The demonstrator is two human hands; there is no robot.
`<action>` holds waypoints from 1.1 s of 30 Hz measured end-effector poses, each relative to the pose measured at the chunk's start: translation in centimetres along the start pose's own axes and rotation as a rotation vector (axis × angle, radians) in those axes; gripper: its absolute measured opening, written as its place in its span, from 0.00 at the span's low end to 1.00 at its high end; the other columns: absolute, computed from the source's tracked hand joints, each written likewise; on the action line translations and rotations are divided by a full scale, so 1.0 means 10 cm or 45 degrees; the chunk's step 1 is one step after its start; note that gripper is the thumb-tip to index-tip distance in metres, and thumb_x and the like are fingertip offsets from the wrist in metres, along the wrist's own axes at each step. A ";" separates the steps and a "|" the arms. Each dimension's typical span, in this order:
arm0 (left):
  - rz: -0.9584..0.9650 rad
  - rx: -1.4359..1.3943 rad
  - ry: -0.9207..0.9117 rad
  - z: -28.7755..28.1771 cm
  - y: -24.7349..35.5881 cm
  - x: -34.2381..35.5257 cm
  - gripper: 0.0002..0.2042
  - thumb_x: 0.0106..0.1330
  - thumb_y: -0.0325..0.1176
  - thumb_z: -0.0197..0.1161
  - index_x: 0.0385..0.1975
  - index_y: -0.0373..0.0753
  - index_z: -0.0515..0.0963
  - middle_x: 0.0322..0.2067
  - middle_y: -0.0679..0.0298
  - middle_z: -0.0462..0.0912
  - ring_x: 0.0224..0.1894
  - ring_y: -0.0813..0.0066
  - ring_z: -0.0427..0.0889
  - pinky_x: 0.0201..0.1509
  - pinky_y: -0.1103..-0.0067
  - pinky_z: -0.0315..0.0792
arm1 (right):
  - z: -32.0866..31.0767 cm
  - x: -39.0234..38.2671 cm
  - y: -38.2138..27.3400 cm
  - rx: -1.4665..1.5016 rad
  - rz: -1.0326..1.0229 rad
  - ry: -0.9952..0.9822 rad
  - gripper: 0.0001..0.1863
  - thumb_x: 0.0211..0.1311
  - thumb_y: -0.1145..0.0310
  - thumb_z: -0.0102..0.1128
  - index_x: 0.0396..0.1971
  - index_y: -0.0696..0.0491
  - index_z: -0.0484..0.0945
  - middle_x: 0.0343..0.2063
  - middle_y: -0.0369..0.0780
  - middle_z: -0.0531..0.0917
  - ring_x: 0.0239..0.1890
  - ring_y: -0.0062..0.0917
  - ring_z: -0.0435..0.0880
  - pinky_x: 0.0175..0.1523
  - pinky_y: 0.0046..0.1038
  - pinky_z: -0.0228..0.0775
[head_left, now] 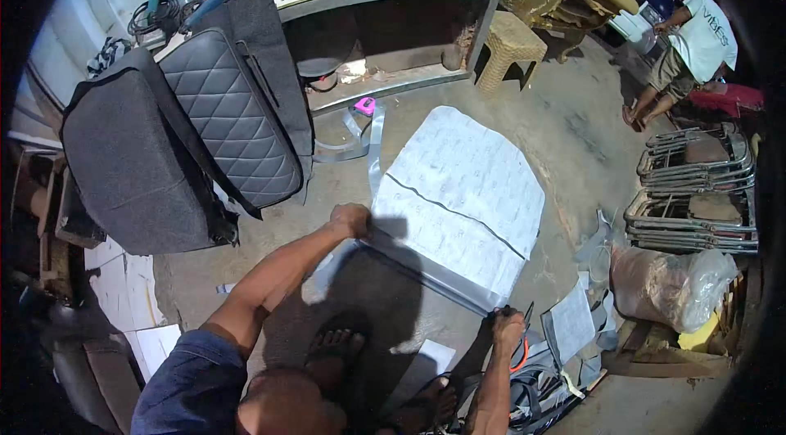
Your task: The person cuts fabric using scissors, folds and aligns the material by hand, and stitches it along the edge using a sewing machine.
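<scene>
A white patterned sheet [467, 165] with rounded far corners lies on the floor before me, a dark wavy line running across it. Along its near edge stretches a grey strip of material [430, 278]. My left hand [352, 220] is closed on the strip's left end. At the other end my right hand [508, 325] is closed on the near right corner. Beside the right hand a thin dark blade and an orange-red handle [519, 356] show; whether the hand also holds that tool is unclear. My feet [336, 345] stand just nearer.
Grey padded seat parts [135, 165] and a quilted dark panel [229, 112] stand at left. A pink tape measure [364, 107] and clear grey strips lie beyond the sheet. Metal frames [696, 189], a plastic-wrapped roll [671, 283] and scraps [569, 324] are at right. Another person [704, 38] sits far right.
</scene>
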State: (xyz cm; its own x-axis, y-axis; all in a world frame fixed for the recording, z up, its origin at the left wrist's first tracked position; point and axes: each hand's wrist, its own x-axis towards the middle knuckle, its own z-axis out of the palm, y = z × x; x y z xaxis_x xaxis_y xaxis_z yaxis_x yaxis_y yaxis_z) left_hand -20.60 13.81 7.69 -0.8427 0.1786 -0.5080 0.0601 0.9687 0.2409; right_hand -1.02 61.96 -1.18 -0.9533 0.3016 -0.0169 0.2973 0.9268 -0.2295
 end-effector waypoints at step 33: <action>0.646 -0.068 0.460 0.86 -0.33 -0.83 0.24 0.63 0.38 0.61 0.58 0.32 0.74 0.60 0.47 0.72 0.65 0.47 0.69 0.68 0.56 0.65 | -0.77 -0.50 -1.30 -0.394 -0.250 -0.480 0.32 0.57 0.66 0.56 0.63 0.60 0.70 0.63 0.50 0.70 0.65 0.48 0.67 0.68 0.47 0.60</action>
State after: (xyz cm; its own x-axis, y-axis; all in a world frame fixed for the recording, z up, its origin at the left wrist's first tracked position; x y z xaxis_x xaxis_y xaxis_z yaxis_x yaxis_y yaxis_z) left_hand -9.19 10.66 4.01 -0.8444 0.5356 -0.0100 0.4815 0.7669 0.4242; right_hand 0.32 50.10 9.39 -0.9287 0.0668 -0.3648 0.0585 0.9977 0.0340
